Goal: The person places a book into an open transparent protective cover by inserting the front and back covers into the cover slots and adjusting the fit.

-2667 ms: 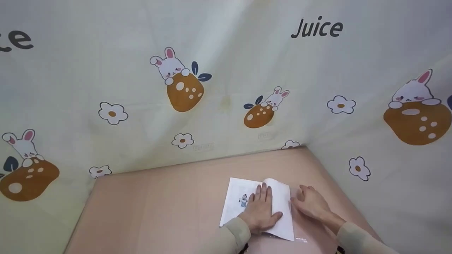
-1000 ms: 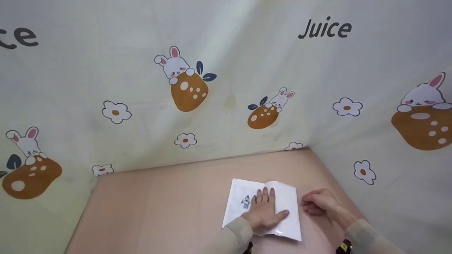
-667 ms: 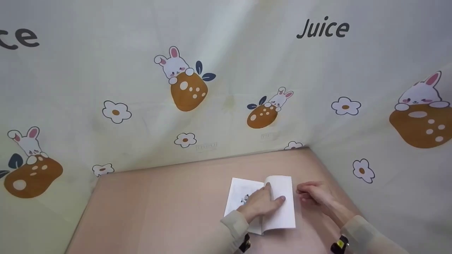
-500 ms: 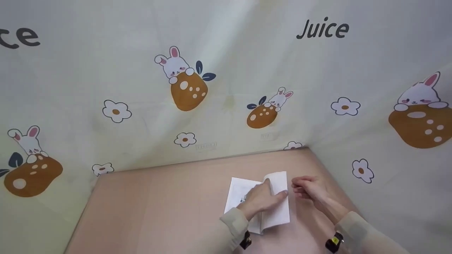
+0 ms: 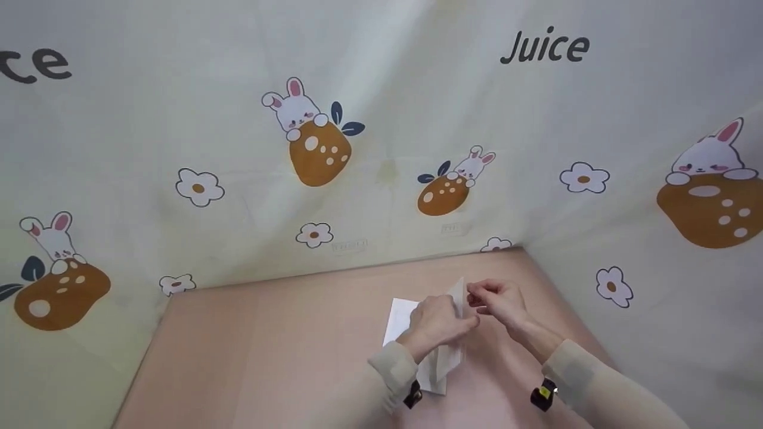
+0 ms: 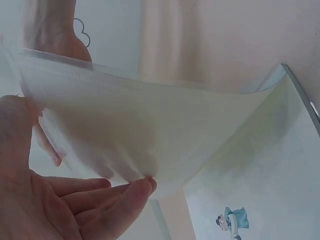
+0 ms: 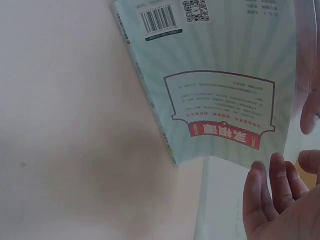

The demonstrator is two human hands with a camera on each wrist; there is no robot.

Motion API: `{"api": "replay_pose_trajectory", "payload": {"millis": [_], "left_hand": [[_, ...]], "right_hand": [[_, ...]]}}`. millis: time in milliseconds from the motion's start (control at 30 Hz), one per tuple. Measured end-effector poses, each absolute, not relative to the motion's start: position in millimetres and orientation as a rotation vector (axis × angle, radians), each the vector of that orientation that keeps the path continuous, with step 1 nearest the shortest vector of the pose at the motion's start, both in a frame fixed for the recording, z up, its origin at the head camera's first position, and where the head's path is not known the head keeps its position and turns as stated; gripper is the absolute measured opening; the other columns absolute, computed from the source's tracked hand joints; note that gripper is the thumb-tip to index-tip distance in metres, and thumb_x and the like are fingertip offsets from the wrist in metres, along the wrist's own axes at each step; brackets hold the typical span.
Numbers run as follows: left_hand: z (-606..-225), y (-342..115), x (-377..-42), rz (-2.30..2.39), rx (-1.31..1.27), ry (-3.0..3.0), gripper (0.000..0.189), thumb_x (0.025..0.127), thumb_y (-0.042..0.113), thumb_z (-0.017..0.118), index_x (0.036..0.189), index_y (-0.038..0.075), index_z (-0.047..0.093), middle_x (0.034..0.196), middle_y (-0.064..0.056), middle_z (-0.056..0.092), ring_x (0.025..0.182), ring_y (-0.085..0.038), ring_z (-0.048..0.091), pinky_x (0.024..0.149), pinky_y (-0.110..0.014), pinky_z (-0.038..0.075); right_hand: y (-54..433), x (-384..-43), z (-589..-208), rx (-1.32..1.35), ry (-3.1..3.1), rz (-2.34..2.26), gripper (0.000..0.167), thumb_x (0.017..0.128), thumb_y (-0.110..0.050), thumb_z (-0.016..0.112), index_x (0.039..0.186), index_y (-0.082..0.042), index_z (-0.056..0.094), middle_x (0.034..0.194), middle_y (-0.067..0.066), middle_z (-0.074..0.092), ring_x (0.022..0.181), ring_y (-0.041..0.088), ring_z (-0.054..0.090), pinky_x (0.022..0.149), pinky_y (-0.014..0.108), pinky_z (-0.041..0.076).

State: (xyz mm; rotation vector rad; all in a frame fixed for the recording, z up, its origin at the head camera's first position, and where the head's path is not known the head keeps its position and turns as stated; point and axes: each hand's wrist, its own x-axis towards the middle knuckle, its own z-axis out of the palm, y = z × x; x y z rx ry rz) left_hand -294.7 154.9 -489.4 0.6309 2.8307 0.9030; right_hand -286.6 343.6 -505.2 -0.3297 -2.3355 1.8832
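A thin paperback book lies on the table with its right-hand leaves and back cover lifted. Its pale teal back cover carries a barcode and a red label. A clear plastic sleeve edges out past that cover. My left hand grips the raised cover, fingers on the inner side and thumb toward the outer. With thumb and forefinger close together, my right hand pinches at the sleeve's overhanging edge. A small printed figure shows on the white page.
The pink table extends left of the book. A pale curtain printed with rabbits, fruit and flowers rises behind it and along the right side.
The right-hand leaf has gone from lying flat to standing almost on edge. My left hand has shifted from pressing flat to gripping it; my right hand has moved left and up alongside.
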Motion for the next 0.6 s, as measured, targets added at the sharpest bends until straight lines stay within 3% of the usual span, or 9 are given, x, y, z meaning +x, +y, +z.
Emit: {"api": "replay_pose_trajectory", "payload": {"millis": [133,300,433,600], "left_hand": [[-483.3,146.0,-300.4,0.899,0.655,2.815,0.042,0.093,0.042,0.081,0.066,0.023,0.054,0.061,0.01,0.054,0.057,-0.012,0.051,0.051,-0.028,0.038],[-478.7,130.0,-309.0,0.934,0.698,2.796,0.043,0.088,0.016,0.074,0.058,0.024,0.044,0.052,0.011,0.04,0.048,-0.009,0.04,0.044,-0.026,0.03],[-478.7,114.0,-318.0,0.988,0.651,2.74,0.032,0.085,0.004,0.07,0.065,0.019,0.05,0.057,0.007,0.045,0.046,-0.009,0.045,0.041,-0.02,0.033],[-487.2,97.5,-327.2,0.959,0.533,2.759,0.007,0.086,-0.001,0.07,0.088,0.005,0.068,0.076,-0.004,0.063,0.056,-0.015,0.061,0.045,-0.021,0.044]], "right_hand": [[344.9,-287.8,-508.4,-0.29,-2.387,1.805,0.023,0.107,-0.016,0.076,0.112,0.005,0.081,0.093,0.007,0.083,0.084,0.014,0.078,0.075,0.026,0.067],[350.5,-286.7,-518.6,-0.225,-2.53,1.597,0.014,0.101,-0.01,0.079,0.11,0.001,0.082,0.099,0.013,0.084,0.08,0.013,0.075,0.068,0.022,0.062],[353.6,-289.2,-529.1,-0.157,-2.652,1.307,0.009,0.095,-0.01,0.085,0.102,-0.004,0.084,0.096,0.01,0.085,0.081,0.011,0.072,0.07,0.021,0.058],[357.0,-289.5,-541.6,-0.147,-2.722,1.101,0.009,0.091,-0.009,0.087,0.098,-0.005,0.084,0.091,0.007,0.084,0.082,0.013,0.072,0.077,0.026,0.056]]}}
